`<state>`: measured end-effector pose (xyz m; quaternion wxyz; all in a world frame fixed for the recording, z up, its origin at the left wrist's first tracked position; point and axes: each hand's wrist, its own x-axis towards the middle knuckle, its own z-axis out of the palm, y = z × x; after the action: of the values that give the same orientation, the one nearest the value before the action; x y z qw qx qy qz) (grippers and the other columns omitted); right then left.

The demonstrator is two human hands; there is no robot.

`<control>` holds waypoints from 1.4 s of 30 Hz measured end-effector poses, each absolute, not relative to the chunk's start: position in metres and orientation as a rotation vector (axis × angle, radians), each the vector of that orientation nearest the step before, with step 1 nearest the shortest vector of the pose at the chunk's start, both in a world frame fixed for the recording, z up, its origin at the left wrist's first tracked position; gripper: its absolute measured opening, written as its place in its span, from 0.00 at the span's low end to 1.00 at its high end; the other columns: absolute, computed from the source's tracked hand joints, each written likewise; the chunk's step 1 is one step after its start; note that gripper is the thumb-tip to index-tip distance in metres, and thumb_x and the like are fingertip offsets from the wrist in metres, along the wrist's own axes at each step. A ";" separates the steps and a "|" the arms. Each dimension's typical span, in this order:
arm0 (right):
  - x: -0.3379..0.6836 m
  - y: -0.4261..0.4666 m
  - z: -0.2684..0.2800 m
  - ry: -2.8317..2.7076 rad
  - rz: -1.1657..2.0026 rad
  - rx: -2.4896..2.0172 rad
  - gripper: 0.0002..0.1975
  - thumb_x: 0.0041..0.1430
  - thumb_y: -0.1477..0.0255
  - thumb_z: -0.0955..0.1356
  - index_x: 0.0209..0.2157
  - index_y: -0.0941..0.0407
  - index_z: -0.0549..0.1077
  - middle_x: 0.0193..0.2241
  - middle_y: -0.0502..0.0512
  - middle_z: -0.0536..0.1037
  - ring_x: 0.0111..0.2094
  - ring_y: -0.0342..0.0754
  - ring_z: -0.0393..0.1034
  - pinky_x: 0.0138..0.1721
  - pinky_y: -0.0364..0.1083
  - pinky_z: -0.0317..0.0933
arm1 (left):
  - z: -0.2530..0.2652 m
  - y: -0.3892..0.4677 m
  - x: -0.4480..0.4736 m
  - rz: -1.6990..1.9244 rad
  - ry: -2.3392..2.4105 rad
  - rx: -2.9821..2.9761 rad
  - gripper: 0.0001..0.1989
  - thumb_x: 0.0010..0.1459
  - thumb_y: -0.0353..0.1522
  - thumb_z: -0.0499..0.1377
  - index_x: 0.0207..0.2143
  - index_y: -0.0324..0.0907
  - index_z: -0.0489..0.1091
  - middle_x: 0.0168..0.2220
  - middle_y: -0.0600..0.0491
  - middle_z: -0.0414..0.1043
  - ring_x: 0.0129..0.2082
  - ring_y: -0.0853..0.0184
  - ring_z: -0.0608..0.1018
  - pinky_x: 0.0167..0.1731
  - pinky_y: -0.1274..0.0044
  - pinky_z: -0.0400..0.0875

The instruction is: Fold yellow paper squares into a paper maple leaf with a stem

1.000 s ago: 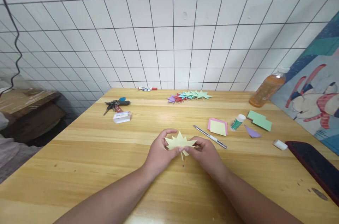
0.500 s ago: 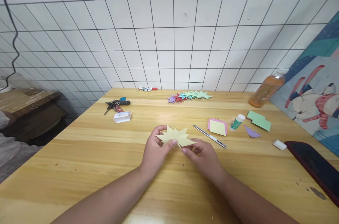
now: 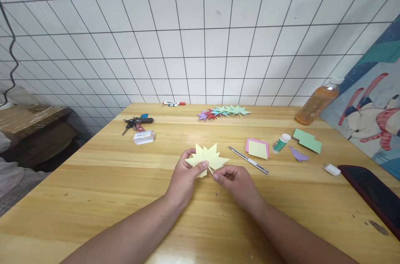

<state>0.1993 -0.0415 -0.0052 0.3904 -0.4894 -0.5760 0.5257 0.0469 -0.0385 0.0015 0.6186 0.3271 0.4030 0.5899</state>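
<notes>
A pale yellow paper maple leaf (image 3: 211, 156) with pointed lobes is held up over the wooden table (image 3: 131, 222). My left hand (image 3: 186, 176) is closed on its left side, thumb pressed across the front near the base and fingers behind. Between the thumb and forefinger of my right hand (image 3: 236, 180) is the tip of the leaf's thin paper stem (image 3: 210, 170). Just right of the leaf lies a silver craft knife (image 3: 248, 160). Beyond it are stacked yellow and pink paper squares (image 3: 258, 149).
Overlapping folded leaves (image 3: 223, 112) lie near the tiled wall. Keys (image 3: 137, 121), a small box (image 3: 143, 137) and markers (image 3: 174, 104) are on the left and back. Rightward are a glue stick (image 3: 281, 143), green paper (image 3: 308, 141), an eraser (image 3: 331, 169), a phone (image 3: 371, 197) and a bottle (image 3: 317, 103).
The leaf has tipped up so that more of its face shows. My right hand has shifted slightly down and left along the stem. The camera view has moved a little.
</notes>
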 end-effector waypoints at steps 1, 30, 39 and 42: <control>0.200 -0.041 -0.006 -1.454 1.336 -1.249 0.10 0.47 0.64 0.69 0.24 0.57 0.75 0.23 0.50 0.76 0.26 0.45 0.69 0.29 0.42 0.61 | 0.000 -0.039 0.047 1.354 0.916 0.758 0.22 0.44 0.30 0.67 0.42 0.42 0.63 0.30 0.55 0.75 0.29 0.70 0.76 0.32 0.80 0.66; 0.245 0.078 0.051 -1.134 0.812 -1.652 0.17 0.52 0.59 0.63 0.32 0.58 0.75 0.24 0.51 0.75 0.18 0.42 0.62 0.20 0.41 0.57 | -0.020 0.011 0.008 0.988 1.902 1.892 0.07 0.52 0.32 0.55 0.33 0.48 0.72 0.44 0.52 0.69 0.47 0.57 0.68 0.46 0.64 0.58; 0.298 0.185 0.010 -1.099 0.695 -2.086 0.14 0.61 0.68 0.63 0.47 0.57 0.67 0.47 0.56 0.69 0.43 0.49 0.68 0.42 0.52 0.65 | -0.023 0.011 0.007 0.871 1.956 1.976 0.07 0.54 0.33 0.54 0.35 0.49 0.70 0.45 0.53 0.68 0.48 0.59 0.68 0.46 0.64 0.60; 0.308 0.192 -0.003 -1.104 0.681 -2.185 0.13 0.61 0.68 0.63 0.47 0.56 0.67 0.47 0.56 0.69 0.43 0.48 0.68 0.42 0.51 0.65 | -0.023 0.012 0.007 0.857 1.962 1.979 0.07 0.54 0.33 0.54 0.35 0.49 0.70 0.45 0.53 0.68 0.48 0.59 0.68 0.46 0.64 0.60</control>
<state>0.3078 0.1924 -0.0028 0.2956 -0.8214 -0.4151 0.2560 0.0070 0.0115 -0.0235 0.1128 0.6746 0.6685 0.2921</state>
